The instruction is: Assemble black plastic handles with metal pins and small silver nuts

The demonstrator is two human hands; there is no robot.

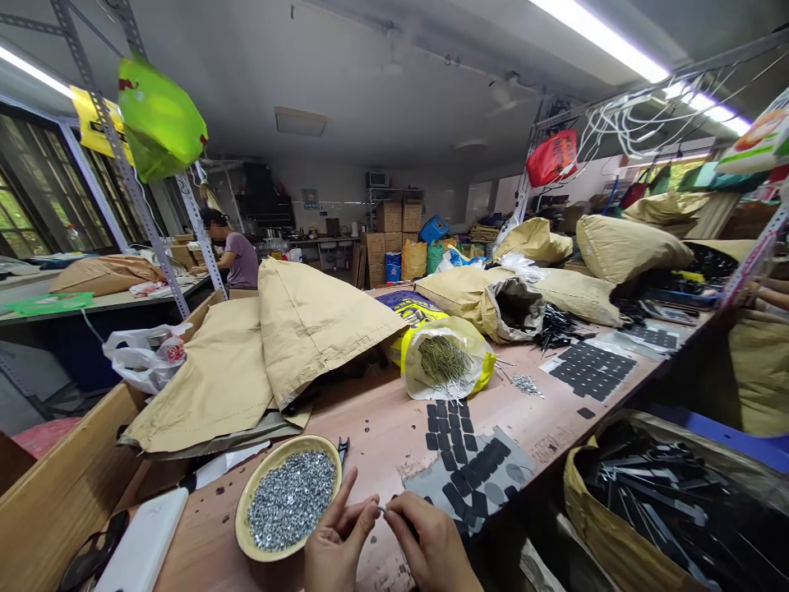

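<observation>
Workshop clutter fills the view – shelving, stacked boxes at the back, and a person in a purple shirt [237, 256] seated at a far bench on the left. Nearer, a long wooden table [382, 432] carries big tan paper sacks [271, 345], a clear and yellow bag of thin metal pins [445, 359], and sheets of black pads [467, 460] laid out in rows. At the right edge of the table stands an open sack of black strips [666, 501]. A white flat box [145, 543] lies at the lower left.

Close to the person sits a yellow bowl [246, 501] heaped with small silvery metal pieces – it is just left of the hands. The left hand [336, 547] and right hand [435, 551] meet at the near table edge, fingertips pinched together on a small metal piece [382, 511] held between them, just beside the bowl's rim. Both hands are closed in a fine pinch; the piece is too small to make out further.
</observation>
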